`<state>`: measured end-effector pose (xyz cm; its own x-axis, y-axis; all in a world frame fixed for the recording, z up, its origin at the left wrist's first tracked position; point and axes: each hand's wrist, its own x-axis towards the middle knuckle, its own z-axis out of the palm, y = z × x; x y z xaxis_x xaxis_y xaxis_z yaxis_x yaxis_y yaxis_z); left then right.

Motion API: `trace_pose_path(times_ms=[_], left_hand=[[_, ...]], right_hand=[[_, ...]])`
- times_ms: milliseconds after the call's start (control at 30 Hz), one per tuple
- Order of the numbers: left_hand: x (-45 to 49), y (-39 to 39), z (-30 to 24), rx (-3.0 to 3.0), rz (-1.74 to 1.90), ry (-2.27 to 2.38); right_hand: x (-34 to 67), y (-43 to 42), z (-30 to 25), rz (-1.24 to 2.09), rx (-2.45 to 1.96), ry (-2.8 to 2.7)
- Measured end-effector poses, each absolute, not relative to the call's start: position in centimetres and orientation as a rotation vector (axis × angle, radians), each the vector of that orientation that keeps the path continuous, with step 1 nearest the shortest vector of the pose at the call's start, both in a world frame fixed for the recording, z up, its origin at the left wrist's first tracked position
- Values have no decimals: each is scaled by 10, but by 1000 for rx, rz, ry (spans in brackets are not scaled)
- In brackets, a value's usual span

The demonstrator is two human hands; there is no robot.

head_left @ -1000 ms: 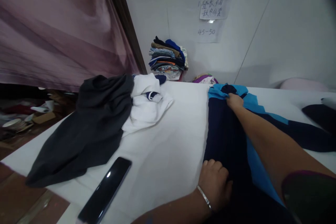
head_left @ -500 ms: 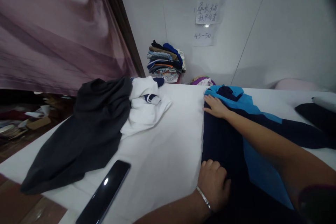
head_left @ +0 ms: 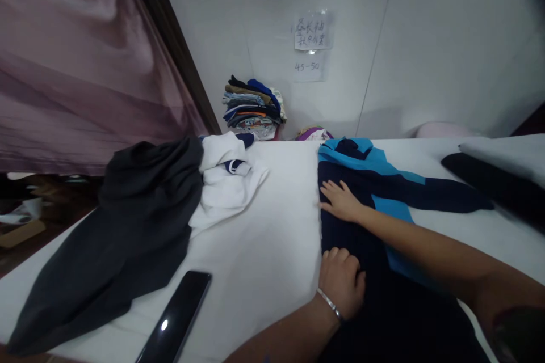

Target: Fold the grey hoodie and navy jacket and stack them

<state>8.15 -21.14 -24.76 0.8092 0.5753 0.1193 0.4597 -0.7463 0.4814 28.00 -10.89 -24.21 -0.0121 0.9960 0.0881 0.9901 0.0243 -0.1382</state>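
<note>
A navy and bright blue long-sleeved top lies folded lengthwise on the white table, one sleeve stretched out to the right. My right hand rests on its navy part near the left edge, palm down with fingers spread. Closer to me, my left hand, with a silver bracelet at the wrist, is closed at the same edge, its fingers curled together on the navy cloth. The fingertips are hidden beneath the hand. The top's near end runs out of view at the bottom.
Left of the top, a dark grey garment and a white garment lie in a heap on the table. A black phone lies in front. Folded clothes are stacked against the wall. A black and grey item lies right.
My right hand has slid toward me along the top's left edge, away from the collar end. My left hand stays at about the same spot. The camera view has shifted.
</note>
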Motion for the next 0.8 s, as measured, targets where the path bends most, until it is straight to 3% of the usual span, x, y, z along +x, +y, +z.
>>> trace_pose_path(times_ms=[133,333,633,800], left_hand=[[82,-210,-245,2587,399,757],[82,-207,-241,2613,412,727],[77,-195,-226,2570,373,585],[48,-232,-212,2484,398,679]], right_hand=[[267,-143,-259,105,-2096,-2110],[260,-155,-241,269,-2151,-2070],[239,-296,-236,475,-1976,-2027],[260,-322,-233,530,-1826,-1798]])
